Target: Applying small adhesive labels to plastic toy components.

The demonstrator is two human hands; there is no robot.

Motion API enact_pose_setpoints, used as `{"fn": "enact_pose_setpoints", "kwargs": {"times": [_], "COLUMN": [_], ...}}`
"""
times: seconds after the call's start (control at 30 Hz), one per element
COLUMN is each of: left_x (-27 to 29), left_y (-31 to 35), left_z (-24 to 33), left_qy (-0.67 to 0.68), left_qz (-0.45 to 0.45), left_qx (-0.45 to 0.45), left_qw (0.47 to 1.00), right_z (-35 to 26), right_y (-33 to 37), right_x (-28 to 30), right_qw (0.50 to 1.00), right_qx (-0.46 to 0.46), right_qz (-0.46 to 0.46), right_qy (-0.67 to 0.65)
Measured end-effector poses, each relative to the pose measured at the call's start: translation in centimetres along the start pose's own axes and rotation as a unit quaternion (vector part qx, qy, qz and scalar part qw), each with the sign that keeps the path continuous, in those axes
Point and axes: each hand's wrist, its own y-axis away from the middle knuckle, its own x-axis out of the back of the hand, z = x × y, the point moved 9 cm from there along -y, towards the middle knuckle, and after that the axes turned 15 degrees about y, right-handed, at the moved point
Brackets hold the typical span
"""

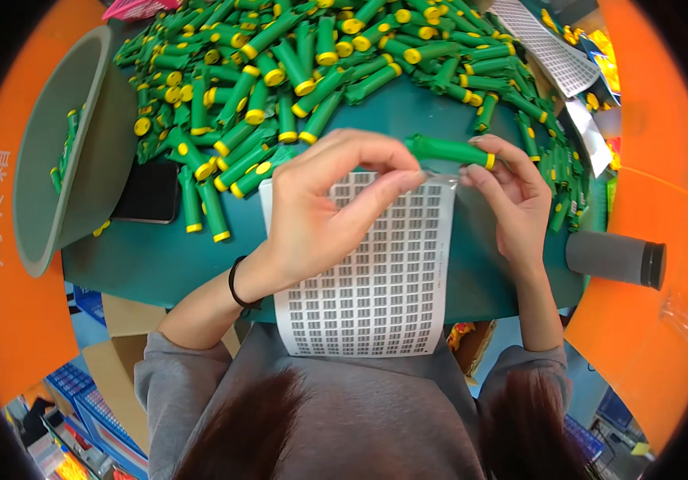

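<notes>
A green wrapped tube (446,150) with a yellow end cap is in my right hand (520,196), pinched near its capped end between thumb and fingers. My left hand (320,204) is closed in a pinch just left of the tube; what lies between its fingertips is too small to make out. Below both hands, a white sheet of small printed labels (360,308) lies over the table's near edge, its upper part partly covered by my left hand. A large heap of similar green tubes (304,68) spreads over the far side of the table.
At the left stands a grey-green tub (32,160) with a few tubes inside. Beside it a dark phone (148,192) lies on the green table (152,272). A grey tumbler (612,258) rests on its side at the right. More printed sheets (548,48) lie at the far right.
</notes>
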Motion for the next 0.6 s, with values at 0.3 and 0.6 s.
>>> {"fn": "enact_pose_setpoints", "kwargs": {"times": [0.3,0.6], "left_x": [0.0,-0.3], "left_y": [-0.1,0.2], "left_z": [-1.4,-1.7], "left_qy": [-0.034,-0.057], "left_qz": [-0.099,-0.106], "left_qx": [0.092,0.092], "left_qw": [0.990,0.988], "right_z": [-1.0,-1.1], "right_y": [1.1,1.4], "right_x": [-4.4,-4.8], "right_qw": [0.997,0.994], "right_qx": [0.046,0.052], "right_qz": [-0.063,-0.076], "right_qy": [0.020,0.057]}}
